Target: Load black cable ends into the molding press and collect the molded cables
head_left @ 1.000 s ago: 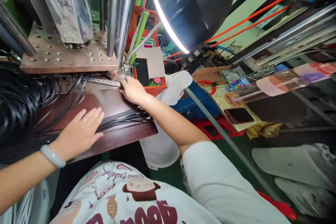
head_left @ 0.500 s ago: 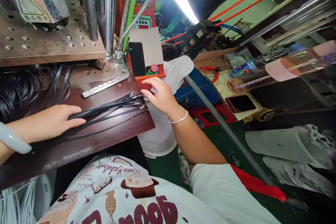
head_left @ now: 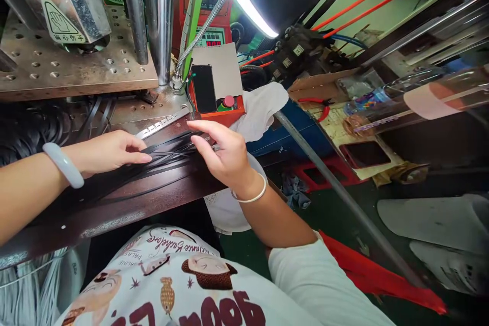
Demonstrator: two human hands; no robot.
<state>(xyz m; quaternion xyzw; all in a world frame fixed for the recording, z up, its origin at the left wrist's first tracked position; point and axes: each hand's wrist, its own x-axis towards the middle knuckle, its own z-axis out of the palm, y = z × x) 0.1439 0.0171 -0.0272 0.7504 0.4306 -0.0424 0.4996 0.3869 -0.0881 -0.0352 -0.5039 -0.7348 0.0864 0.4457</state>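
A bunch of flat black cables [head_left: 170, 159] lies along the dark brown tabletop [head_left: 153, 191]. My left hand [head_left: 110, 153] is closed over the bunch from the left, thumb and forefinger around some of the strands. Near the metal-tipped right ends, my right hand [head_left: 227, 155] hovers with thumb and forefinger apart; it partly hides those ends. Just behind the cables rests a slotted metal strip [head_left: 162, 123].
A press with a perforated plate [head_left: 49, 74] stands at the back left, and black cable coils [head_left: 36, 125] lie below it. Behind my right hand are a red control box [head_left: 231, 116] with a phone [head_left: 204, 87] and a white cloth [head_left: 263, 107]. A lamp [head_left: 248, 0] hangs above.
My left hand has moved right along the cables. The right hand has shifted slightly left and down, now covering more of the cable ends.
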